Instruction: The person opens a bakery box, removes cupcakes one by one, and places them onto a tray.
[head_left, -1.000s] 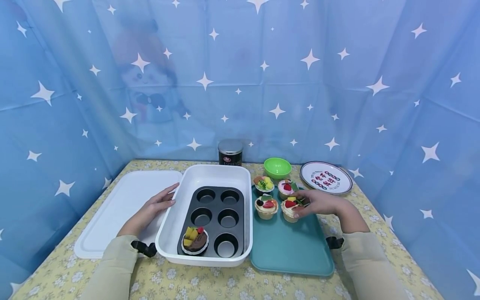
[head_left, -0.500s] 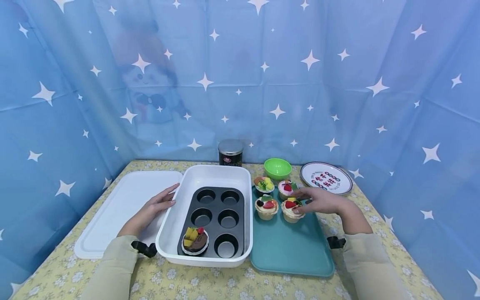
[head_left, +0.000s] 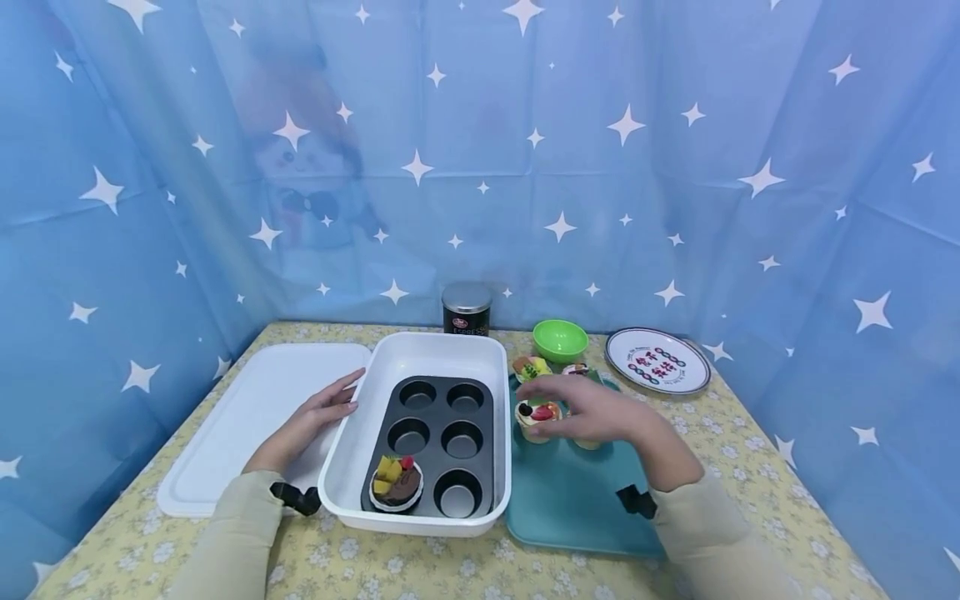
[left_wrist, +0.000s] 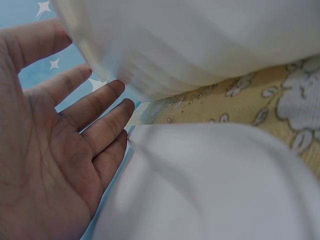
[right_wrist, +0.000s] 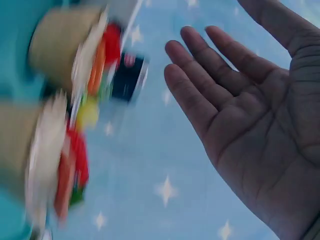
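Observation:
My left hand (head_left: 307,421), fingers extended, rests its fingertips at the left wall of a deep white bin (head_left: 412,527). Inside the bin lies a dark muffin pan (head_left: 433,457); a chocolate cupcake (head_left: 397,487) topped with yellow fruit and a red berry fills its front-left cup. My right hand (head_left: 592,408) hovers with fingers spread over the cupcakes at the back of a teal tray (head_left: 577,500). Its thumb and fingers reach about a strawberry-topped cream cupcake (head_left: 538,417), and it partly covers another cupcake (head_left: 588,444). In the right wrist view, the palm (right_wrist: 260,125) holds nothing.
A white board (head_left: 247,433) lies left of the bin. Behind stand a black espresso tin (head_left: 467,321), a green bowl (head_left: 561,342) and a round printed plate (head_left: 658,362). Two more cupcakes, one with yellow topping (head_left: 531,368), sit behind the right hand.
My right hand has come off the right-hand front cupcake and moved left, over to the strawberry-topped one beside it. My left hand stays at the bin's wall.

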